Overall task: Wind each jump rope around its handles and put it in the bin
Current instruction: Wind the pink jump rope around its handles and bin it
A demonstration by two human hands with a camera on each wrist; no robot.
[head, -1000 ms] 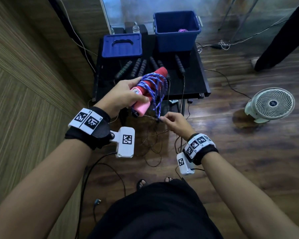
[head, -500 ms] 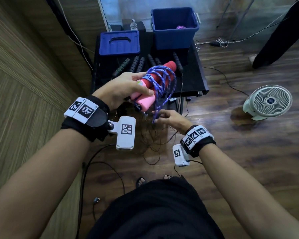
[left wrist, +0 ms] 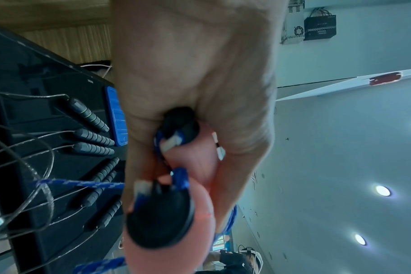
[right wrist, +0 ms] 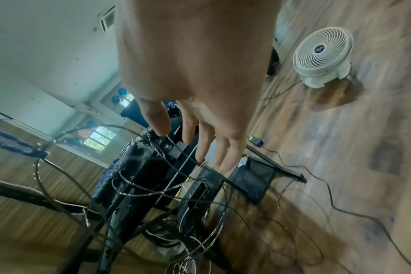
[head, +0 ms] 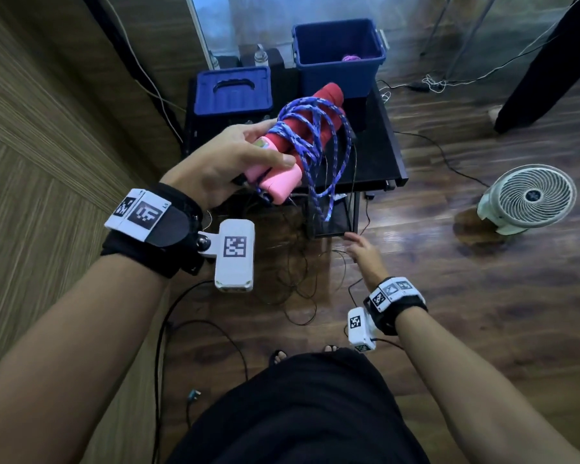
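My left hand [head: 235, 159] grips the two pink-and-red handles [head: 282, 182] of a jump rope, held up over the black table. The blue-and-white rope [head: 315, 135] is wound loosely round the handles, with loops hanging down. In the left wrist view the handles' black end caps [left wrist: 160, 218] face the camera and my fingers curl round the pink handles [left wrist: 195, 161]. My right hand [head: 362, 249] hangs lower, fingers straight and empty, below the dangling loop; the right wrist view shows its fingers [right wrist: 204, 142] spread above thin cables. The open blue bin [head: 337, 58] stands at the table's far end, something pink inside.
Several black-handled jump ropes [left wrist: 92, 137] lie on the black table [head: 379, 155], their thin cables hanging off its front. A blue lid [head: 233, 90] lies left of the bin. A white fan [head: 529, 199] stands on the wooden floor at right. A wall runs along the left.
My right hand has let go of the rope's end and dropped lower with fingers straightened. My left hand has lifted the wound handles up and forward toward the bin.
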